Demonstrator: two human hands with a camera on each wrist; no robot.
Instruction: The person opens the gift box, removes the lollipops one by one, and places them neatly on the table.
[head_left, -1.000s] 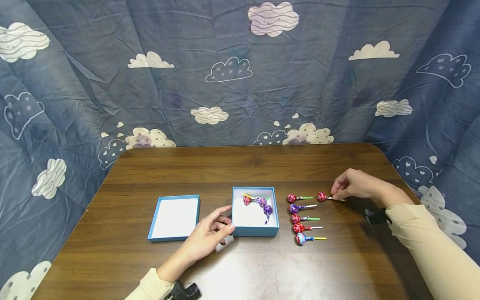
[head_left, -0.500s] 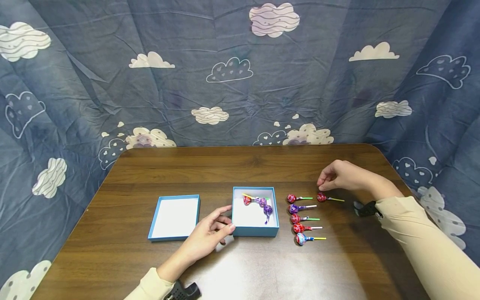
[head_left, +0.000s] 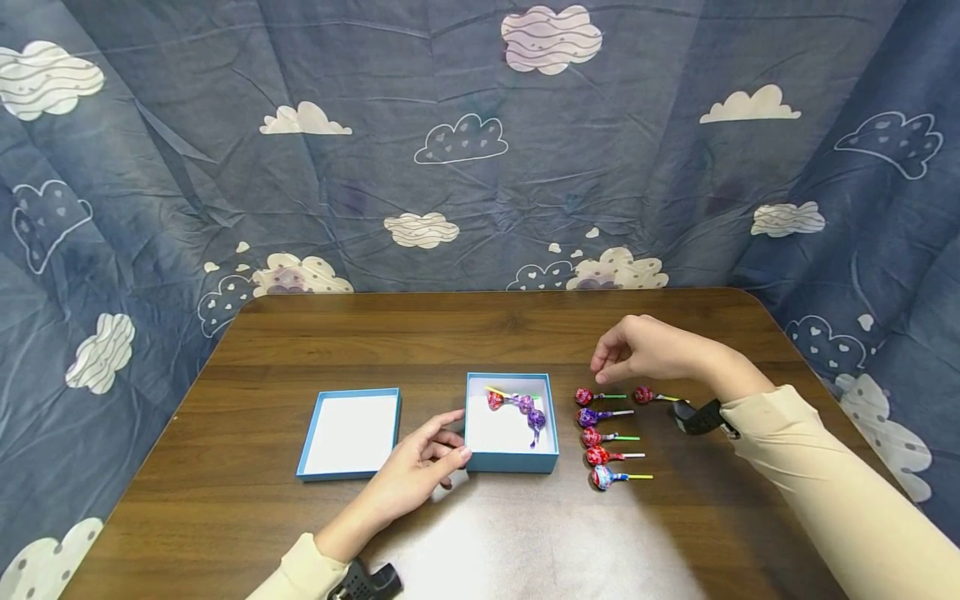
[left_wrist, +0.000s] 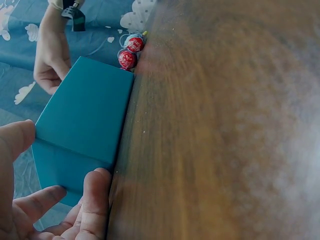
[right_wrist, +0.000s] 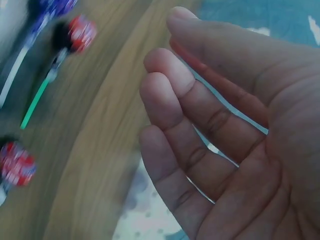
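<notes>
My left hand [head_left: 420, 469] touches the left side of a blue box [head_left: 512, 462] with its fingertips and thumb, fingers relaxed. Inside the box's white interior lie a red lollipop [head_left: 495, 401] and purple lollipops [head_left: 536, 419]. My right hand [head_left: 645, 350] hovers behind the lollipops on the table, with nothing in its loosely bent fingers. Below it a column of several lollipops runs toward the front, from a red one with a green stick [head_left: 584, 397] to a blue one with a yellow stick [head_left: 602, 477]. One more red lollipop [head_left: 642, 394] lies to the right of the column's back end.
A shallow blue lid [head_left: 351, 436] with a white inside lies left of the box on the brown wooden table [head_left: 375, 342]. A dark blue curtain with clouds [head_left: 465, 200] hangs behind the table's far edge.
My right hand let go of the red lollipop at the back right, lifted, and moved left above the column. The left hand and the box stay where they were.
</notes>
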